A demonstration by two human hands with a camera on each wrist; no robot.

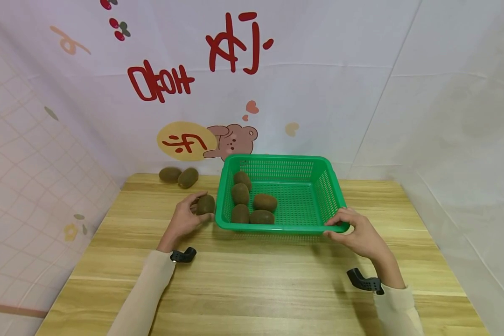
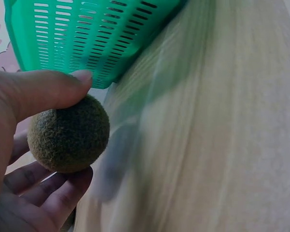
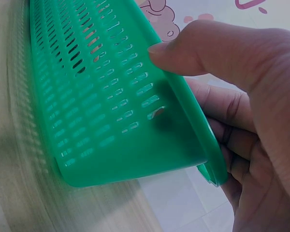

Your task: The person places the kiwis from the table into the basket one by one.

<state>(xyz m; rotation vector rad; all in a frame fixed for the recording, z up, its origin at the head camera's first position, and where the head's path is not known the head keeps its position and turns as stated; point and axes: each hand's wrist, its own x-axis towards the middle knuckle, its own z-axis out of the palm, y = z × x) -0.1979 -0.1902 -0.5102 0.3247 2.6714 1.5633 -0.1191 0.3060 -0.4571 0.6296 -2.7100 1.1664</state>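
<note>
Just left of the green basket, my left hand (image 1: pixel 186 218) holds a brown fuzzy kiwi (image 1: pixel 206 205) between thumb and fingers. The left wrist view shows that kiwi (image 2: pixel 70 135) close up, with the thumb on top and fingertips below. My right hand (image 1: pixel 357 232) grips the near right corner of the green basket (image 1: pixel 285 228), thumb outside and fingers over the rim, as the right wrist view also shows. Several kiwis (image 1: pixel 265 202) lie inside the basket, grouped toward its left side.
Two more kiwis (image 1: pixel 188 178) lie side by side at the back left of the wooden table (image 1: pixel 252 289). Behind the table hangs a white printed cloth (image 1: pixel 319 93), and similar cloth stands along both sides.
</note>
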